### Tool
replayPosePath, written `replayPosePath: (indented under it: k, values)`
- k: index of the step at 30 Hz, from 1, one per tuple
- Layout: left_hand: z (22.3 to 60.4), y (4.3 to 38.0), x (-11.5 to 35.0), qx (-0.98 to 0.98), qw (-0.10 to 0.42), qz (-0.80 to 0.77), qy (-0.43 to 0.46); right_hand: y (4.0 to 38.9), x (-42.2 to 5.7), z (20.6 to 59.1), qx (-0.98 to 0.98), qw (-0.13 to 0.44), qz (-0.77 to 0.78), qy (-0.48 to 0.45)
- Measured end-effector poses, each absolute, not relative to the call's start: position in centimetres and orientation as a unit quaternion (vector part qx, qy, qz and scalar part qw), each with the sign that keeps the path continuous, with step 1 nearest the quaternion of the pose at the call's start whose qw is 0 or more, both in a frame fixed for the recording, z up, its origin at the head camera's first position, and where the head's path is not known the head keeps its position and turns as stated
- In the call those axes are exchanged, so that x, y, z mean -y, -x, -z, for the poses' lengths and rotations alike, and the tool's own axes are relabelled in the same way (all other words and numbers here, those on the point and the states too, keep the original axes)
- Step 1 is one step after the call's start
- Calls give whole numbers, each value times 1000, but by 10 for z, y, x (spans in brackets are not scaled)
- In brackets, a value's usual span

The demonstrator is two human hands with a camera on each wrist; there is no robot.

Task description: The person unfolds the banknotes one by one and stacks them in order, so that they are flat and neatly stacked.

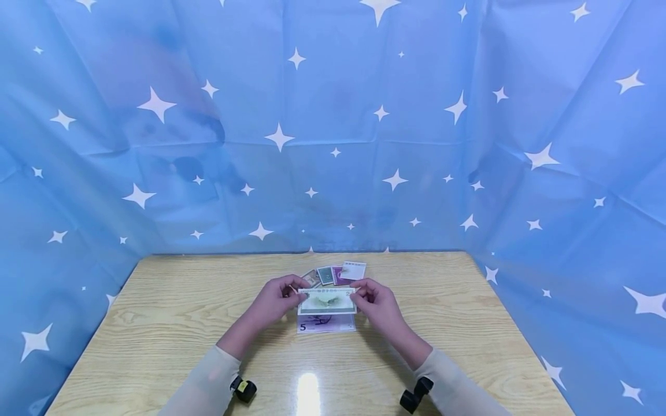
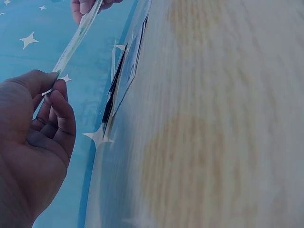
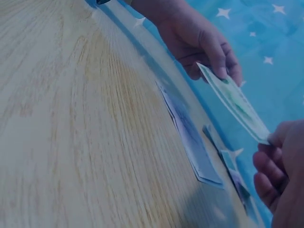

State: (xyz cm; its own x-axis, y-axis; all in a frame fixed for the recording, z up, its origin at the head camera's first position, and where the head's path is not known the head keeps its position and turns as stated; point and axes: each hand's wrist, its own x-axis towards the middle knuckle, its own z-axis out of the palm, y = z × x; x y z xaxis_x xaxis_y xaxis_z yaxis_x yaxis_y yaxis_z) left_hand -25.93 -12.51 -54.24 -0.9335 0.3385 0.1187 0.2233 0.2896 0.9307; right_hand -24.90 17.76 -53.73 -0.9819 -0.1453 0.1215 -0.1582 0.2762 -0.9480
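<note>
Both hands hold a green-and-white banknote (image 1: pixel 326 301), raised above the table and stretched level between them. My left hand (image 1: pixel 276 299) pinches its left end between thumb and fingers; my right hand (image 1: pixel 378 301) pinches the right end the same way. In the right wrist view the banknote (image 3: pixel 237 105) tilts, its green print showing. A purple banknote (image 1: pixel 328 326) marked 5 lies on the table below it, partly hidden in the head view. From the right wrist this purple paper (image 3: pixel 190 133) shows layered edges, like a small stack.
Beyond the hands, several smaller notes lie fanned out: a brownish one (image 1: pixel 311 278), a dark green one (image 1: pixel 325 275), a purple one (image 1: pixel 337 279) and a pale one (image 1: pixel 354 270). A wooden table (image 1: pixel 171 323) carries everything. Behind it hangs a blue star-patterned cloth (image 1: pixel 333 202).
</note>
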Motion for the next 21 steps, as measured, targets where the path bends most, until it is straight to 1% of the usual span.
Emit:
replayPosePath:
  k: [7, 12, 17, 21]
  values:
    - [542, 257, 125, -805, 61, -565, -171, 248, -178, 541, 812, 2, -573, -105]
    - [543, 257, 126, -808, 62, -557, -179, 249, -181, 541, 819, -15, -561, -117]
    - [548, 258, 128, -811, 76, -550, -184, 249, -183, 542, 833, -29, -537, -130]
    - [551, 257, 128, -815, 87, -543, -183, 249, -184, 544, 839, -28, -525, -142]
